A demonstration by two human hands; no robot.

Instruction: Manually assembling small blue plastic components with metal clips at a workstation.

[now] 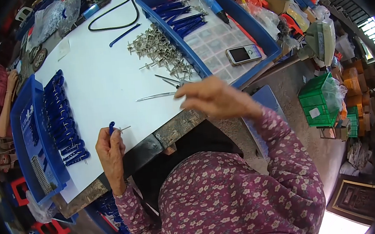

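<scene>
My left hand (110, 156) is closed at the table's near edge, pinching a slim blue plastic piece (111, 125) between thumb and fingers. A thin metal pin (126, 128) sticks out to the right beside it. My right hand (210, 96) hovers over the near right edge, its thumb and forefinger apart with no object visible between them. Just left of its fingertips lie silvery tweezers (154, 96) and another slender pointed tool (166, 79); their right ends are partly hidden by the hand. Beyond them is a heap of small metal pins with round heads (157, 46).
A row of blue pieces (60, 114) lines the left, beside a blue tray (25, 153). Another blue tray (271, 58) holds blue strips and a phone (243, 54). A black cord loop (115, 28) lies at the back. Someone's arm (5, 108) shows far left; a green crate (317, 101) stands right.
</scene>
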